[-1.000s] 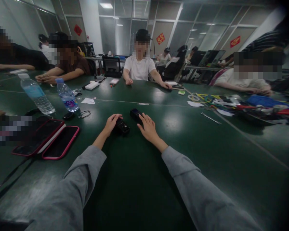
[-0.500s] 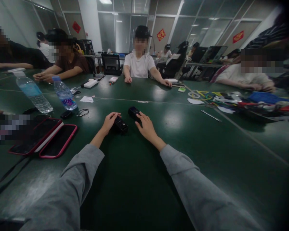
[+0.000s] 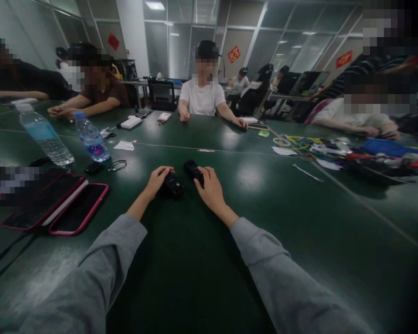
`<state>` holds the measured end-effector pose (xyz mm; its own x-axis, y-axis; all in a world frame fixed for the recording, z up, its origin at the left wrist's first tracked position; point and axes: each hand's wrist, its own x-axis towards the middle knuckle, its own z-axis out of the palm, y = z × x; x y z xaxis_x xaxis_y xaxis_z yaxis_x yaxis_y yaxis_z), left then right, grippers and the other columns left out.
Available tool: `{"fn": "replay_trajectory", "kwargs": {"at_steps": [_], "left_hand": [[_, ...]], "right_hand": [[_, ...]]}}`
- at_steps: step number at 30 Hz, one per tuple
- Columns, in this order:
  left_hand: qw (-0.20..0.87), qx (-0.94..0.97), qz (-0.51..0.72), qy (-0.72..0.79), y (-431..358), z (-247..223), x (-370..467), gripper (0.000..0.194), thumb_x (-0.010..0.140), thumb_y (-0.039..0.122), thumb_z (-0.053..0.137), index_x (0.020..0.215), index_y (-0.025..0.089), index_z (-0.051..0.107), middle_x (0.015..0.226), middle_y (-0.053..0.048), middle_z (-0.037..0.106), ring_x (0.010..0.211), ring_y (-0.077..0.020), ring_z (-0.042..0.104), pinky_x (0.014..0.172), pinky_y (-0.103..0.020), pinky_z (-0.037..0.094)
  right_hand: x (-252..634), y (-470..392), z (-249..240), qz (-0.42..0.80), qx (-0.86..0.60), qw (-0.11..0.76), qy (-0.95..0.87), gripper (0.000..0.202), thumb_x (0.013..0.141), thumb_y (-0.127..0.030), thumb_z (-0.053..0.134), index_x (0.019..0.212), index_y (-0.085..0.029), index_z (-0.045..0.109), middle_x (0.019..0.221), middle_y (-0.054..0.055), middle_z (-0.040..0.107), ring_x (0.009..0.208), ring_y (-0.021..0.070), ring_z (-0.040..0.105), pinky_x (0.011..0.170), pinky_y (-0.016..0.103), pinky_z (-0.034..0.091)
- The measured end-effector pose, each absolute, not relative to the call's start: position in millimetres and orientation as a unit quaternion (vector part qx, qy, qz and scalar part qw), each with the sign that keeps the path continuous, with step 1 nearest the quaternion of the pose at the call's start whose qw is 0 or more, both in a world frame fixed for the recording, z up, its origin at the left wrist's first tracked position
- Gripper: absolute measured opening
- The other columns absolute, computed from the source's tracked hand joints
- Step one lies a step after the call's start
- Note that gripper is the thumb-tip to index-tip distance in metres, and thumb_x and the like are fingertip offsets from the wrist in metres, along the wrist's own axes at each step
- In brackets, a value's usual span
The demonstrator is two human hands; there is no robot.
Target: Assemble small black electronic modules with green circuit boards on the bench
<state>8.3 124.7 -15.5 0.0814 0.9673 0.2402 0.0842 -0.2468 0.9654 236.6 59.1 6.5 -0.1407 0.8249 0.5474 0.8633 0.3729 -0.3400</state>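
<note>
Green tabletop (image 3: 195,260): right hand (image 3: 211,188) now curls closer over screened black handheld (image 3: 191,167); left hand (image 3: 157,181) still on second black handheld (image 3: 174,184), just beside. So both units under contact; gripped or just touched, can't tell.

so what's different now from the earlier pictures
The right hand has drawn in closer around the near end of the right black device; how firmly it holds is unclear. At the right rear, a striped sleeve reaches further left. The left hand stays on the left black device; blue-capped bottle and wrench look unmoved.
</note>
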Motion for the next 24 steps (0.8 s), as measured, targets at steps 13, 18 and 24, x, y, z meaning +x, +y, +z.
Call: {"fn": "replay_trajectory", "kwargs": {"at_steps": [13,18,24], "left_hand": [[0.413,0.599,0.514,0.453,122.2,-14.6,7.6,0.034,0.085,0.045,0.054,0.102,0.019,0.070,0.105,-0.007,0.070,0.099,-0.0211,0.062,0.093,-0.037,0.045],[0.405,0.604,0.516,0.452,122.2,-14.6,8.0,0.033,0.085,0.041,0.054,0.104,0.020,0.071,0.109,-0.006,0.070,0.104,-0.0218,0.060,0.096,-0.037,0.044],[0.411,0.606,0.516,0.444,122.1,-13.8,8.4,0.035,0.084,0.042,0.055,0.105,0.020,0.072,0.110,-0.007,0.070,0.105,-0.0224,0.060,0.097,-0.037,0.044]], "right_hand": [[240.6,63.7,1.8,0.096,-0.472,0.368,-0.795,0.040,0.091,-0.027,0.049,0.131,-0.025,0.050,0.130,0.009,0.049,0.115,0.0235,0.054,0.095,0.042,0.049],[239.2,62.0,4.0,0.141,-0.413,0.355,-0.827,0.040,0.090,-0.027,0.051,0.130,-0.027,0.050,0.131,0.007,0.049,0.119,0.0227,0.052,0.097,0.043,0.047],[238.1,60.4,4.5,0.134,-0.413,0.353,-0.829,0.039,0.091,-0.029,0.051,0.130,-0.027,0.048,0.131,0.007,0.049,0.116,0.0219,0.053,0.095,0.041,0.048]]}}
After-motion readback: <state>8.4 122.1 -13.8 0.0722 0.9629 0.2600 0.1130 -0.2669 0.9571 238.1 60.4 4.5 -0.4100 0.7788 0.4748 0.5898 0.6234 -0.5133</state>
